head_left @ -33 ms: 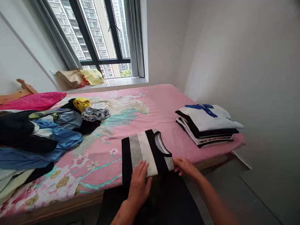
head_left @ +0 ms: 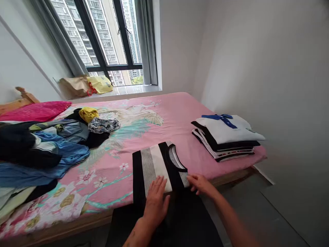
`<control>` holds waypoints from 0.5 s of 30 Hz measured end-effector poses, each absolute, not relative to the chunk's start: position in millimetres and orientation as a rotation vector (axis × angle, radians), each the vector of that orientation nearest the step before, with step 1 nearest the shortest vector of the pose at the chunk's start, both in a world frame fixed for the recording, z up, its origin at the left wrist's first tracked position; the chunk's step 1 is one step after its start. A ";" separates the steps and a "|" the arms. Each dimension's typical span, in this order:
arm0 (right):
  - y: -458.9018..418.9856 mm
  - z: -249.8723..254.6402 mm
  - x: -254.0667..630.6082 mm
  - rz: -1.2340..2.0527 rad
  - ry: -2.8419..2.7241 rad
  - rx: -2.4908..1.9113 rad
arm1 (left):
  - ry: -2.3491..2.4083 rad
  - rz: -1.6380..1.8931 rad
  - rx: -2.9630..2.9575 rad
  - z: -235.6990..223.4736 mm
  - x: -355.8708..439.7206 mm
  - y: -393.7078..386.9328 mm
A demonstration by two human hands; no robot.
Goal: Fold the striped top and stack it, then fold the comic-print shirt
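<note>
Resting on the shirt (head_left: 155, 158): left hand (head_left: 155, 203), fingers extended, holding nothing. Right hand (head_left: 200, 185) curled at its neck-end corner; can't tell if pinching. Shirt folded at near edge of bed (head_left: 174, 116). Bare bed toward stack (head_left: 226, 132); pile (head_left: 43, 151) well left. Left hand slightly further right than before. Yellow bag (head_left: 100, 85) print unreadable.

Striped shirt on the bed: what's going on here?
A person has both hands at a folded striped shirt at the near edge of the bed. The left hand rests on it; the right hand is at a corner near the neckline. Folded clothes are stacked on the right, and a loose clothes pile lies on the left.
</note>
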State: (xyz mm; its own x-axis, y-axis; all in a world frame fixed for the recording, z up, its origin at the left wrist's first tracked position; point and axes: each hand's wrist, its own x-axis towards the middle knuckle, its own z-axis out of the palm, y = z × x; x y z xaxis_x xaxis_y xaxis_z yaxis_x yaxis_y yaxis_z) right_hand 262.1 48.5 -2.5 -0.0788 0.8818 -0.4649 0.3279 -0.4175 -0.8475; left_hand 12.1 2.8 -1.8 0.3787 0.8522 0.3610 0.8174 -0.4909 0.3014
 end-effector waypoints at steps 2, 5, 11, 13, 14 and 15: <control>42.2 -6.3 252.8 1.404 -1.331 -1.762 | 1.473 0.668 2.558 -4.4 33.6 7.8; 37.3 -5.7 245.2 1.220 -1.335 -1.647 | 1.468 0.605 2.517 -4.1 54.3 12.9; 36.6 23.7 225.8 1.195 -1.262 -1.334 | 1.626 0.806 2.356 6.5 74.2 25.1; 38.1 35.2 216.0 1.257 -1.243 -1.246 | 1.666 0.933 2.247 9.5 78.6 32.9; 40.1 39.2 212.3 1.288 -1.222 -1.209 | 1.677 0.975 2.174 10.8 79.6 36.9; 43.4 41.6 210.0 1.315 -1.181 -1.188 | 1.677 1.000 2.096 12.0 79.7 40.7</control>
State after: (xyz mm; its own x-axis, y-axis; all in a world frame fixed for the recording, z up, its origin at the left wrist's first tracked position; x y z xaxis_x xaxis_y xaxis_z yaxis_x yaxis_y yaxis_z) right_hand 210.0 43.4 41.6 -0.0540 0.9969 -0.0572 -0.0505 -0.0599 -0.9969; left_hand 79.7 40.7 12.0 0.0885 0.9358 0.3414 0.7452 -0.2896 0.6007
